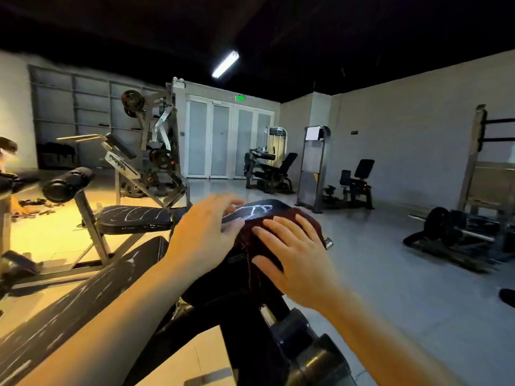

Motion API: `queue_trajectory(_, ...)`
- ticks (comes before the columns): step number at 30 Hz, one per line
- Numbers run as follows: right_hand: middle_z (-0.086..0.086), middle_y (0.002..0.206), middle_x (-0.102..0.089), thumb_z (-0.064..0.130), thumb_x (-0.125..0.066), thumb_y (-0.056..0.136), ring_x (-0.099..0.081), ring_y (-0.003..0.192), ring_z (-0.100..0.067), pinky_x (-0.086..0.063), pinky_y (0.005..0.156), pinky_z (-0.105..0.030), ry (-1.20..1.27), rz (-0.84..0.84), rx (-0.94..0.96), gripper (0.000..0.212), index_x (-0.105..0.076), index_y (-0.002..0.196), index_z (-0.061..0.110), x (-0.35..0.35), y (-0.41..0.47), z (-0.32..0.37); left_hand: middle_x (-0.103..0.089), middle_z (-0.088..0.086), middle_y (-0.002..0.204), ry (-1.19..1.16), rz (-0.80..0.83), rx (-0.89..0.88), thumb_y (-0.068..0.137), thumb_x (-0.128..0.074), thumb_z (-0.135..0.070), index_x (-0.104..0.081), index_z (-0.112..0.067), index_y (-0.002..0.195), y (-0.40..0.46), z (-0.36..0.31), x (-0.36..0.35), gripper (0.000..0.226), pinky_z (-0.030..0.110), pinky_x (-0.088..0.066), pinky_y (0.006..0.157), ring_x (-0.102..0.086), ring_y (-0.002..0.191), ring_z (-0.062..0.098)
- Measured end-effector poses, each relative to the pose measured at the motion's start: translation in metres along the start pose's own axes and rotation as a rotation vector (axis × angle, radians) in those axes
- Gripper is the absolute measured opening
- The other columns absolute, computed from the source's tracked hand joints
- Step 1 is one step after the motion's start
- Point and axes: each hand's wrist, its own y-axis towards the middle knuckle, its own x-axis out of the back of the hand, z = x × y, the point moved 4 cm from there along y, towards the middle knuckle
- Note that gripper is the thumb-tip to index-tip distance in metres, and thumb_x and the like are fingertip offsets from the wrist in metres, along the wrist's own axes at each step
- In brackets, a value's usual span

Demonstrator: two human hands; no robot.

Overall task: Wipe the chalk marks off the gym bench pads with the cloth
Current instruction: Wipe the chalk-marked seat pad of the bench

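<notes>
While white chalk streaks the black pad (250, 211), dark maroon cloth (259, 246) bunched — right hand (295, 254) flat, left hand (206, 238) flat, neither grip clenched

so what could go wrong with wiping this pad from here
The right hand presses the cloth flat, so it may smear the chalk marks instead of lifting them. The cloth's loose end hangs off the pad and could slip. The seat pad behind and the long pad still show chalk, easy to miss.
</notes>
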Motion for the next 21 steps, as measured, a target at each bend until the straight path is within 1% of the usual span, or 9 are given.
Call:
queue_trajectory(3,0.001,0.124,-0.065,0.059,-0.031,0.099,-0.057,0.118,-0.02,-0.037,0.106,-0.041,-0.063,-0.054,0.064,0.057,-0.066,0.122,0.02,-0.013,0.004,-0.009,-0.058,-0.015,0.099,0.008,-0.177,-0.093,0.091,-0.057,-0.03,-0.065,-0.02,0.108,-0.039,0.018,0.02,0.021,0.015,-0.038,0.08,-0.053,0.093,0.004)
queue_trajectory(5,0.0,0.115,-0.069,0.059,-0.029,0.1,-0.061,0.109,-0.02,-0.043,0.096,-0.038,-0.078,-0.125,0.064,0.06,-0.07,0.112,0.015,-0.009,0.009,-0.023,-0.062,-0.01,0.099,0.07,-0.204,-0.114,0.091,-0.046,-0.036,-0.064,-0.02,0.107,-0.058,0.033,0.025,0.029,0.021,-0.042,0.081,-0.055,0.092,0.008)
queue_trajectory(8,0.0,0.111,-0.071,0.057,-0.022,0.1,-0.064,0.104,-0.021,-0.052,0.084,-0.035,0.072,-0.159,-0.16,0.065,-0.072,0.107,0.016,0.002,0.015,-0.047,-0.062,-0.002,0.11,0.124,-0.16,-0.09,0.093,-0.04,-0.039,-0.06,-0.017,0.117,-0.072,0.052,0.014,0.038,0.032,-0.044,0.086,-0.056,0.101,0.017)
queue_trajectory(9,0.0,0.112,-0.071,0.056,-0.021,0.1,-0.064,0.105,-0.022,-0.051,0.084,-0.033,0.096,-0.177,-0.216,0.066,-0.072,0.108,0.016,0.002,0.013,-0.049,-0.061,-0.001,0.115,0.115,-0.147,-0.063,0.093,-0.039,-0.04,-0.058,-0.018,0.121,-0.073,0.056,0.009,0.04,0.034,-0.044,0.09,-0.055,0.106,0.019)
queue_trajectory(11,-0.003,0.116,-0.07,0.05,-0.025,0.1,-0.061,0.114,-0.023,-0.045,0.096,-0.032,0.092,-0.208,-0.27,0.061,-0.072,0.11,0.012,0.0,0.01,-0.046,-0.057,0.0,0.12,0.084,-0.154,-0.038,0.094,-0.036,-0.041,-0.054,-0.019,0.126,-0.074,0.059,0.002,0.043,0.031,-0.038,0.097,-0.05,0.113,0.018)
queue_trajectory(13,-0.005,0.118,-0.069,0.041,-0.033,0.1,-0.057,0.121,-0.023,-0.035,0.108,-0.034,0.047,-0.243,-0.262,0.052,-0.071,0.112,0.009,-0.004,0.008,-0.024,-0.055,-0.005,0.119,-0.008,-0.199,-0.031,0.094,-0.036,-0.039,-0.054,-0.018,0.125,-0.073,0.061,0.0,0.042,0.021,-0.032,0.097,-0.048,0.113,0.013)
queue_trajectory(15,-0.005,0.116,-0.07,0.039,-0.035,0.101,-0.06,0.116,-0.021,-0.031,0.11,-0.033,0.003,-0.247,-0.192,0.049,-0.072,0.11,0.008,-0.011,0.008,0.011,-0.052,-0.012,0.114,-0.105,-0.251,0.005,0.094,-0.035,-0.039,-0.056,-0.018,0.122,-0.071,0.061,0.003,0.041,0.015,-0.03,0.093,-0.046,0.109,0.003)
queue_trajectory(19,0.0,0.116,-0.07,0.045,-0.032,0.101,-0.062,0.112,-0.016,-0.036,0.105,-0.029,0.004,-0.039,0.02,0.051,-0.071,0.11,0.014,-0.011,0.028,0.061,-0.051,-0.024,0.106,-0.182,-0.279,0.024,0.093,-0.033,-0.042,-0.055,-0.028,0.119,-0.074,0.065,0.006,0.036,0.021,-0.039,0.081,-0.045,0.098,-0.012)
queue_trajectory(21,0.011,0.139,-0.054,0.064,-0.018,0.095,-0.046,0.131,-0.006,-0.024,0.115,-0.032,-0.021,0.217,0.043,0.066,-0.058,0.133,0.028,-0.005,0.042,0.057,-0.047,-0.034,0.106,-0.174,-0.274,0.009,0.092,-0.033,-0.042,-0.054,-0.034,0.118,-0.077,0.067,0.008,0.034,0.016,-0.037,0.081,-0.043,0.102,-0.019)
